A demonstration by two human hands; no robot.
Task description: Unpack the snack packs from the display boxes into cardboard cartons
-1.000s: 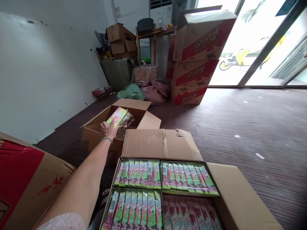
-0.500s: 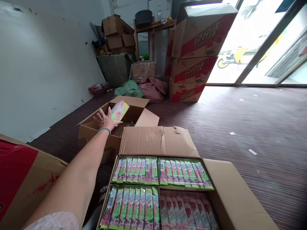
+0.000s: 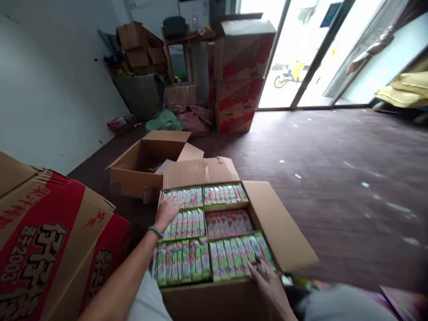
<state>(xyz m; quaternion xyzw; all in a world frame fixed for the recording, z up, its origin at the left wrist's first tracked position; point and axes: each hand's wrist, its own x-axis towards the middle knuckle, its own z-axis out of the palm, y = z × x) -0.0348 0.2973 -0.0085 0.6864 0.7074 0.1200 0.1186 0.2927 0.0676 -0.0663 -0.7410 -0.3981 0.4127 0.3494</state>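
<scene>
In front of me stands an open carton [image 3: 220,290] filled with trays of upright snack sachets, mostly green and pink. One tray of red-pink sachets [image 3: 229,224] sits lower than its neighbours. My left hand [image 3: 168,210], with a teal bracelet on its wrist, reaches over the carton's left edge. Its fingers are stretched over the far-left tray of sachets [image 3: 190,197]. At the near-right tray [image 3: 234,257] is my right hand [image 3: 269,283], its fingers closed around a small dark object [image 3: 260,264], too blurred to name.
Beyond the carton lies another open cardboard box [image 3: 133,176] with something whitish inside. A red and tan carton [image 3: 40,236] leans in at the left. Stacked cartons [image 3: 237,89] stand by the glass door. Paper scraps lie on the dark floor [image 3: 321,156].
My left hand has let go of the green and pink packet over the far box and come back to the full carton. My right hand has entered the view, which has swung right.
</scene>
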